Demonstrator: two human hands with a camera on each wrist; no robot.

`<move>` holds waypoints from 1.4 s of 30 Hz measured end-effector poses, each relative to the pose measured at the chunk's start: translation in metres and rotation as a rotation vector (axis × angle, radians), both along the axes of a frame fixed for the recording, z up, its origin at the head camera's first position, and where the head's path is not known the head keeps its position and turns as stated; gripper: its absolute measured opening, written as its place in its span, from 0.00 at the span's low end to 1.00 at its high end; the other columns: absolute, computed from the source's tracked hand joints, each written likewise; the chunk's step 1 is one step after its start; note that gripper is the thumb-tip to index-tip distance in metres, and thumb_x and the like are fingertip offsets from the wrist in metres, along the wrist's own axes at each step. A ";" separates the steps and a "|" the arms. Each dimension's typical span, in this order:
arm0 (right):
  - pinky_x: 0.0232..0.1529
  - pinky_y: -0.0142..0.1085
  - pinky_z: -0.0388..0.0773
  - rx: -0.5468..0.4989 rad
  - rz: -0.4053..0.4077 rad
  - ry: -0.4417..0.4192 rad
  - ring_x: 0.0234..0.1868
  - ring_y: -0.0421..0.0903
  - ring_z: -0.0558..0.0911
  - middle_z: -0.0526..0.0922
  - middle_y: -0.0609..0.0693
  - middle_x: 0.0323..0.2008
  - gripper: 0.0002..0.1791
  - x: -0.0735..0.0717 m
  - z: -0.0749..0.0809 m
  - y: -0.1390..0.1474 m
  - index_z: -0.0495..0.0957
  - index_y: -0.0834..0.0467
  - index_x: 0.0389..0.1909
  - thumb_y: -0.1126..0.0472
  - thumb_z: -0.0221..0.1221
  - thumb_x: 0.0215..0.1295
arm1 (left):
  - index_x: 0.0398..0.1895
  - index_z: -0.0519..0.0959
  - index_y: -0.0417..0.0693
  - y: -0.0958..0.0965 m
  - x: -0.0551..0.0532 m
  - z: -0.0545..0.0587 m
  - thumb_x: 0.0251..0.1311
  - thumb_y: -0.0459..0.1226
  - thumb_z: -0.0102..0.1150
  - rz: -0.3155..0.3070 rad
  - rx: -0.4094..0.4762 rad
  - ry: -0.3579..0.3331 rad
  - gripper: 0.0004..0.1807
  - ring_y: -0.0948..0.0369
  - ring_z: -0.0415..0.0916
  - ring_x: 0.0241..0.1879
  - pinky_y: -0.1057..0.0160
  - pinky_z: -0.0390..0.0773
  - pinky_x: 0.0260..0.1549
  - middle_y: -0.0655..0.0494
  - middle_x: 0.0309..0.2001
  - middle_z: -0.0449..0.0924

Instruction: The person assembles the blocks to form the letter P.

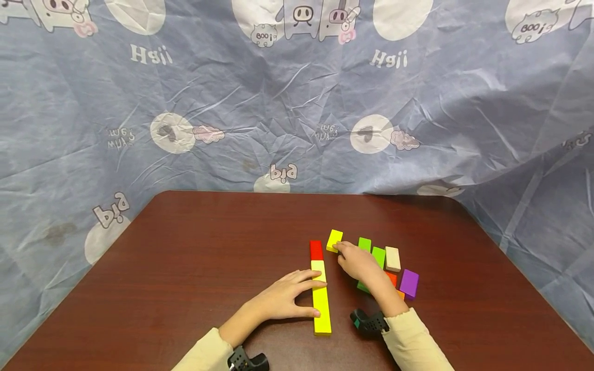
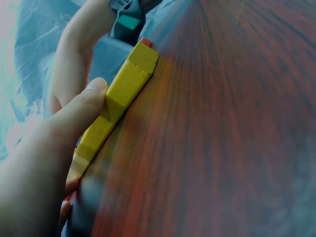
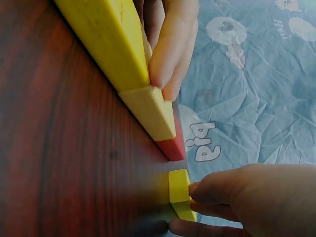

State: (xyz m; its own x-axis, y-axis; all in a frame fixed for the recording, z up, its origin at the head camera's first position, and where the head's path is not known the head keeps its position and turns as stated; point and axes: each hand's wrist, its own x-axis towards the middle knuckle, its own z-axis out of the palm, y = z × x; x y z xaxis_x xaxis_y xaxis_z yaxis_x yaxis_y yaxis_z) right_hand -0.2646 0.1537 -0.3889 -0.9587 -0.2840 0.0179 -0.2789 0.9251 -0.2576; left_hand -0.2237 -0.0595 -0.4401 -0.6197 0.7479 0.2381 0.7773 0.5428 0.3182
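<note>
A straight row of blocks runs away from the near side: yellow blocks point(image 1: 321, 309), a cream block point(image 3: 150, 111) and a red block point(image 1: 316, 250) at the far end. My left hand point(image 1: 290, 296) spreads over it from the left, its fingers lying across the row and its thumb against a yellow block point(image 2: 118, 94). Right of the red block, a separate yellow block point(image 1: 333, 239) sits apart from the row. My right hand point(image 1: 359, 263) pinches its near right part with the fingertips; the grip is partly hidden in the head view.
Right of the row, partly under my right forearm, lie green blocks point(image 1: 378, 255), a cream block point(image 1: 392, 259), a purple block point(image 1: 409, 283) and orange-red ones point(image 1: 392, 278). The brown table point(image 1: 209, 247) ends at a printed blue-grey cloth point(image 1: 297, 103).
</note>
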 end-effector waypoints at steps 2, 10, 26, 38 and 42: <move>0.57 0.53 0.68 0.009 0.004 0.005 0.59 0.57 0.71 0.71 0.59 0.59 0.20 -0.004 0.000 -0.001 0.72 0.62 0.56 0.65 0.49 0.64 | 0.62 0.66 0.64 0.000 0.000 0.000 0.54 0.62 0.50 0.004 0.000 -0.004 0.32 0.63 0.59 0.65 0.54 0.59 0.64 0.61 0.65 0.61; 0.56 0.56 0.67 0.050 0.033 0.011 0.61 0.57 0.69 0.69 0.58 0.61 0.21 -0.029 0.000 -0.001 0.70 0.60 0.59 0.68 0.47 0.65 | 0.62 0.65 0.66 0.001 -0.001 0.001 0.54 0.63 0.49 -0.001 -0.005 -0.013 0.32 0.63 0.59 0.65 0.54 0.59 0.65 0.61 0.65 0.61; 0.60 0.62 0.55 -0.074 0.143 -0.011 0.63 0.57 0.65 0.64 0.51 0.66 0.26 -0.051 -0.018 -0.007 0.66 0.51 0.63 0.49 0.50 0.65 | 0.62 0.65 0.65 0.002 -0.002 0.002 0.55 0.62 0.49 -0.009 -0.013 -0.025 0.32 0.63 0.58 0.65 0.54 0.58 0.65 0.61 0.66 0.60; 0.57 0.61 0.59 -0.120 0.192 -0.005 0.61 0.57 0.66 0.64 0.50 0.66 0.30 -0.046 -0.024 -0.006 0.66 0.51 0.62 0.42 0.52 0.61 | 0.63 0.65 0.65 -0.001 0.000 0.002 0.55 0.62 0.48 0.003 -0.027 -0.038 0.32 0.63 0.57 0.66 0.53 0.57 0.65 0.61 0.66 0.59; 0.57 0.62 0.58 -0.128 0.204 -0.006 0.61 0.57 0.66 0.64 0.51 0.65 0.30 -0.045 -0.025 -0.005 0.66 0.51 0.62 0.43 0.53 0.61 | 0.63 0.64 0.65 -0.001 0.000 0.002 0.56 0.63 0.47 0.000 -0.027 -0.036 0.32 0.63 0.57 0.66 0.53 0.57 0.65 0.61 0.66 0.59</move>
State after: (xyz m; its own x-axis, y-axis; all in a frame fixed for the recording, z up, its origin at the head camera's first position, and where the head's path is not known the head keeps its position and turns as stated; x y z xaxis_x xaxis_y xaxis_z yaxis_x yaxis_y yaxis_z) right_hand -0.3098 0.1488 -0.4134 -0.8818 -0.4677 0.0603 -0.4547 0.8095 -0.3714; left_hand -0.2234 -0.0605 -0.4377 -0.6275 0.7539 0.1949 0.7655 0.5516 0.3312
